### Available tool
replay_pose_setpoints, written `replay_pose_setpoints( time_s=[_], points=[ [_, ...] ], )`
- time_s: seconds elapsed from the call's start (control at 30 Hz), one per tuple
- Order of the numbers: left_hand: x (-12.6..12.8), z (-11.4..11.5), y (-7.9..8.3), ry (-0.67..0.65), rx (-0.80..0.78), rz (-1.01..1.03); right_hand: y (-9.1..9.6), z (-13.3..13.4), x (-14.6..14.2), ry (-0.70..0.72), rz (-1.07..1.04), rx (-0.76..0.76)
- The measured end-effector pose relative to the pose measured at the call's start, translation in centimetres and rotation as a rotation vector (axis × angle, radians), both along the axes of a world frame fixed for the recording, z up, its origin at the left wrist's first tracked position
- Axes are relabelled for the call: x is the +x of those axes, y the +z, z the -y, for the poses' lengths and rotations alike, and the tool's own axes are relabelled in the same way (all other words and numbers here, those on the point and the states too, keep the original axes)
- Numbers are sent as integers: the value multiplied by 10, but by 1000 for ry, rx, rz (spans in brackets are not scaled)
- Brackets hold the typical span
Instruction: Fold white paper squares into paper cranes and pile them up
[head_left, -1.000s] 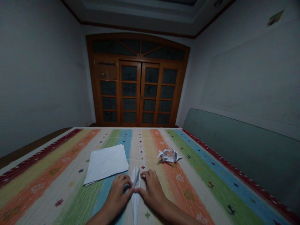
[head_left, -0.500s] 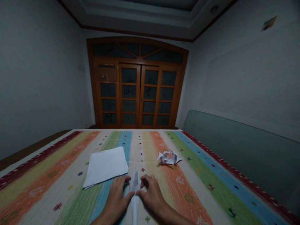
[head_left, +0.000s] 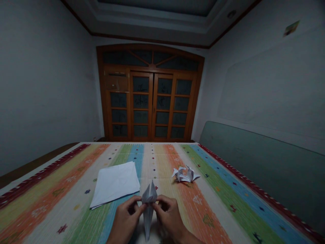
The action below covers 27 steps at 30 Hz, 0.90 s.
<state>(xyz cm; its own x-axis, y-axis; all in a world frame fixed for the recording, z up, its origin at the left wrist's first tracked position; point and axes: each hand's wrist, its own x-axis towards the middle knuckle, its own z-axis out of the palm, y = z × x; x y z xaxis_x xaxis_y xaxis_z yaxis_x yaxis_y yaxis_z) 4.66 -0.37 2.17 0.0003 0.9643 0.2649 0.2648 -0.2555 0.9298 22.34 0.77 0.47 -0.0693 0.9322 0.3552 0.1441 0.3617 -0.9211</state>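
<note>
A piece of folded white paper (head_left: 148, 217), long and narrow with pointed ends, is held up between both hands near the table's front edge. My left hand (head_left: 127, 213) pinches its left side at the middle between thumb and index finger. From the other side, my right hand (head_left: 169, 213) grips it the same way, its lower fingers curled and partly hidden. The upper part of the paper flares into a diamond shape with a pointed tip. Beyond my left hand lies a stack of white paper sheets (head_left: 115, 183). Folded paper figures (head_left: 185, 174) sit together past my right hand.
A striped, patterned tablecloth (head_left: 200, 217) covers the table. Along the right side runs a pale green panel (head_left: 254, 162) with a rounded corner. Wooden doors with glass panes (head_left: 152, 101) stand beyond the far edge, between pale walls.
Both hands have lifted and tilted the folded paper, and its upper part now looks wider and more opened out. My view has shifted slightly; the sheets and paper figures stay in place.
</note>
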Motion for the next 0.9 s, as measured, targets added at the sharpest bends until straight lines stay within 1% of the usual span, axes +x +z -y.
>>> replay_pose_setpoints(
  time_s=[0.07, 0.13, 0.23, 0.33, 0.43, 0.53, 0.67, 0.73, 0.8, 0.9],
  points=[
    [4, 5, 3, -23, -65, 97, 3, 4, -2, 37, -92, -64],
    [7, 8, 5, -55, -76, 178, 6, 7, -4, 51, -155, -83],
    [8, 10, 8, -72, -35, 198, 11, 10, -4, 33, -173, -50],
    [7, 10, 10, -61, 1, 196, 16, 11, -4, 30, -164, -19],
    [6, 10, 9, -48, 41, 209, 16, 11, -4, 20, -157, 35],
    [6, 9, 6, -28, 76, 199, 11, 11, -5, 0, -175, 47],
    [8, 7, -3, -44, 92, 179, 3, 11, -6, 0, -259, -49],
    [7, 8, -7, -31, 95, 180, 0, 9, -6, 9, -288, -78],
    [6, 8, -10, -15, 91, 184, 0, 7, -6, 33, -280, -84],
    [4, 9, -12, -31, 77, 178, 0, 5, -4, 120, -216, -69]
  ],
)
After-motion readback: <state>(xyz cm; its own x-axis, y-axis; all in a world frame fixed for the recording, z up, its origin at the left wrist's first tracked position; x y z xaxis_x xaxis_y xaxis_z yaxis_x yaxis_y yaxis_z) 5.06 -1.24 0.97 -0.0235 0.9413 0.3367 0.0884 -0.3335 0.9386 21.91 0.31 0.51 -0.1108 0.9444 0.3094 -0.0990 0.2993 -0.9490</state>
